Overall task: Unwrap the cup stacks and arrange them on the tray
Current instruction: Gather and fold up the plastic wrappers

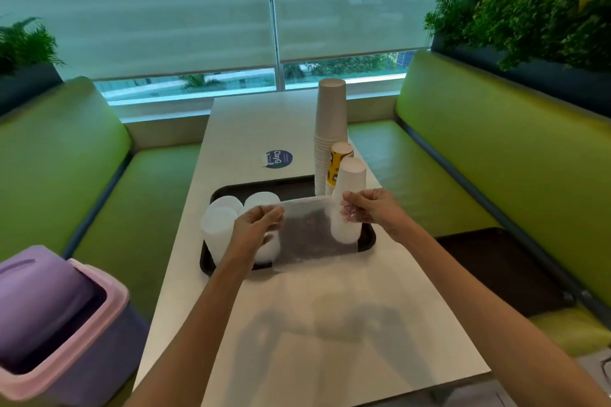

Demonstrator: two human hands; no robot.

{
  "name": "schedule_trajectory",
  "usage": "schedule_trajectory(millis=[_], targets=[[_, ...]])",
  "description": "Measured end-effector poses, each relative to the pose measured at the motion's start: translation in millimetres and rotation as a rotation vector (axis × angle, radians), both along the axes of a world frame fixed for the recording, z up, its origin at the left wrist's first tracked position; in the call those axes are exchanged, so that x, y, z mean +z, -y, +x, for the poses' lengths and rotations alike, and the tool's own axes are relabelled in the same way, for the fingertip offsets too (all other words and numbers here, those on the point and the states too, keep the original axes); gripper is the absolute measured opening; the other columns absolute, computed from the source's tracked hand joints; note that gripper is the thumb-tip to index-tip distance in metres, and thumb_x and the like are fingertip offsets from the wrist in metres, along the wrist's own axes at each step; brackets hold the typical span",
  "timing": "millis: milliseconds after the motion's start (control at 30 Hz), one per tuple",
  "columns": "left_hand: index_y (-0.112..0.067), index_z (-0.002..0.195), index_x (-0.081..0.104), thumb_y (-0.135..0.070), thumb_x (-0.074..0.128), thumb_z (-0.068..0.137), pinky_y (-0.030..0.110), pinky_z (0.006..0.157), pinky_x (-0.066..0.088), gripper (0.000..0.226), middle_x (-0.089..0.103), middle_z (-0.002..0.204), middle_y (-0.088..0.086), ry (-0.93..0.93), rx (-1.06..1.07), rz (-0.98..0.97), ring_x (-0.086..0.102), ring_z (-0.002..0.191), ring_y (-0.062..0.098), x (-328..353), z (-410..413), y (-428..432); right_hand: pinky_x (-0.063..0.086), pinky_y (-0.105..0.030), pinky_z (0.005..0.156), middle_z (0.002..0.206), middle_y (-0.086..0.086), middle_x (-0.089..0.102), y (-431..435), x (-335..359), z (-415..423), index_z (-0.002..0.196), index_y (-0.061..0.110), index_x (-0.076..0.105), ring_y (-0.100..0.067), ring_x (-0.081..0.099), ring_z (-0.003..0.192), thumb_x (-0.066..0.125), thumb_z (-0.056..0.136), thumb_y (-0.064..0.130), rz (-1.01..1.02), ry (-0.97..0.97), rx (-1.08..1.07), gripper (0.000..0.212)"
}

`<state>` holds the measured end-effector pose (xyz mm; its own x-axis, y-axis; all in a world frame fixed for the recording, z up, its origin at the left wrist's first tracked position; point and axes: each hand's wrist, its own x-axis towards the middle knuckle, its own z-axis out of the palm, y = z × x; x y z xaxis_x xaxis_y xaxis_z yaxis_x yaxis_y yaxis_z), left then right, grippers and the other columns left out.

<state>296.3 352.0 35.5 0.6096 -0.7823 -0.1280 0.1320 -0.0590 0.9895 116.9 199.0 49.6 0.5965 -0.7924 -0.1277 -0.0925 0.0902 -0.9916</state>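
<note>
From the head camera, a long white table [330, 324] runs away from the person between two green padded benches: the left bench [66, 158] and the right bench [496, 149]; at the far end is a wide window with pale roller blinds [165, 10] drawn most of the way down; leafy plants stand in dark planters behind each bench, one on the left [23, 43] and one on the right [529, 10]; a purple bin [49, 324] with a pink rim stands near left of the table; a dark tray-like board [489, 268] lies on the right bench seat.

A black tray [291, 187] lies mid-table, with a round blue sticker [279, 158] just beyond it; upturned cup stacks stand on the tray: white stacks [218, 225] at its left end, and at its far right corner a tall beige stack [330, 119], a yellow patterned stack [337, 158] and a white stack [352, 182] close together.

Over the tray's near half a sheet of clear plastic wrap [310, 235] is stretched between both hands; the left hand [258, 221] pinches its left edge with curled fingers; the right hand [370, 208] grips its crumpled right end, just in front of the white stack; shadows of both arms fall on the near table.
</note>
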Motion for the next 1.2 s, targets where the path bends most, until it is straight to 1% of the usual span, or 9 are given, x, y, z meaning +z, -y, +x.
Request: schedule_trajectory(millis=[200, 300, 400, 533, 733, 867, 967, 1100, 1200], targets=[[-0.020, 0.077, 0.064, -0.012, 0.067, 0.086, 0.020, 0.073, 0.040, 0.013, 0.062, 0.082, -0.006, 0.106, 0.102, -0.155, 0.054, 0.080, 0.006, 23, 12, 1, 0.045, -0.029, 0.077, 0.088, -0.003, 0.067, -4, 15, 13, 0.061, 0.023, 0.066, -0.014, 0.059, 0.088, 0.072, 0.079, 0.037, -0.344, 0.019, -0.128, 0.024], [-0.017, 0.076, 0.065, -0.006, 0.068, 0.083, 0.021, 0.083, 0.037, 0.013, 0.058, 0.101, -0.005, 0.130, 0.113, -0.234, 0.053, 0.099, 0.007, 31, 20, 4, 0.038, -0.014, 0.083, 0.109, 0.002, 0.058, -6, 25, 18, 0.061, 0.021, 0.064, -0.005, 0.053, 0.105, 0.070, 0.084, 0.027, -0.399, 0.061, -0.165, 0.025], [-0.013, 0.079, 0.066, -0.004, 0.066, 0.083, 0.016, 0.081, 0.040, 0.010, 0.062, 0.109, -0.007, 0.084, 0.078, -0.282, 0.056, 0.100, 0.003, 37, 27, 8, 0.040, -0.007, 0.074, 0.085, 0.007, 0.068, -4, 30, 24, 0.061, 0.016, 0.064, 0.007, 0.059, 0.081, 0.067, 0.088, 0.017, -0.337, 0.177, -0.146, 0.026], [-0.008, 0.082, 0.067, -0.002, 0.066, 0.083, 0.012, 0.062, 0.043, 0.006, 0.070, 0.073, -0.008, 0.071, 0.085, -0.321, 0.060, 0.067, 0.001, 43, 27, 14, 0.050, -0.014, 0.063, 0.052, 0.010, 0.064, -4, 36, 28, 0.061, 0.009, 0.061, 0.000, 0.063, 0.057, 0.063, 0.091, 0.012, -0.235, 0.274, -0.163, 0.029], [-0.009, 0.078, 0.065, -0.003, 0.067, 0.085, 0.017, 0.060, 0.052, 0.009, 0.067, 0.060, -0.006, 0.027, 0.169, -0.350, 0.062, 0.059, 0.006, 44, 28, 21, 0.058, -0.025, 0.060, 0.065, -0.001, 0.071, -9, 36, 31, 0.082, 0.008, 0.062, -0.015, 0.068, 0.055, 0.060, 0.091, 0.028, -0.033, 0.308, -0.132, 0.022], [-0.007, 0.079, 0.064, -0.002, 0.065, 0.085, 0.017, 0.058, 0.052, 0.009, 0.065, 0.057, -0.008, 0.020, 0.205, -0.353, 0.060, 0.055, 0.003, 41, 26, 24, 0.057, -0.026, 0.060, 0.076, 0.000, 0.069, -10, 24, 32, 0.102, 0.016, 0.055, -0.013, 0.066, 0.060, 0.068, 0.076, 0.049, 0.115, 0.283, 0.004, 0.044], [-0.007, 0.080, 0.064, -0.002, 0.065, 0.086, 0.018, 0.058, 0.053, 0.008, 0.065, 0.057, -0.008, 0.027, 0.196, -0.334, 0.060, 0.054, 0.003, 37, 27, 24, 0.053, -0.035, 0.080, 0.097, -0.001, 0.067, -13, 11, 33, 0.116, 0.015, 0.058, -0.017, 0.063, 0.085, 0.079, 0.070, 0.049, 0.128, 0.157, 0.149, 0.061], [-0.007, 0.081, 0.063, -0.006, 0.066, 0.086, 0.022, 0.058, 0.055, 0.006, 0.066, 0.059, -0.004, 0.044, 0.167, -0.299, 0.061, 0.053, 0.009, 33, 28, 22, 0.057, -0.024, 0.070, 0.082, 0.001, 0.074, -19, 2, 34, 0.098, 0.005, 0.068, -0.009, 0.069, 0.074, 0.068, 0.085, 0.015, 0.051, 0.044, 0.190, 0.016], [-0.008, 0.087, 0.060, -0.011, 0.067, 0.086, 0.024, 0.058, 0.055, 0.008, 0.067, 0.066, 0.000, 0.046, 0.179, -0.289, 0.063, 0.053, 0.012, 33, 29, 20, 0.055, -0.023, 0.068, 0.070, 0.002, 0.073, -16, 0, 35, 0.086, 0.009, 0.070, -0.006, 0.068, 0.065, 0.066, 0.087, 0.008, 0.023, 0.041, 0.136, 0.004]])
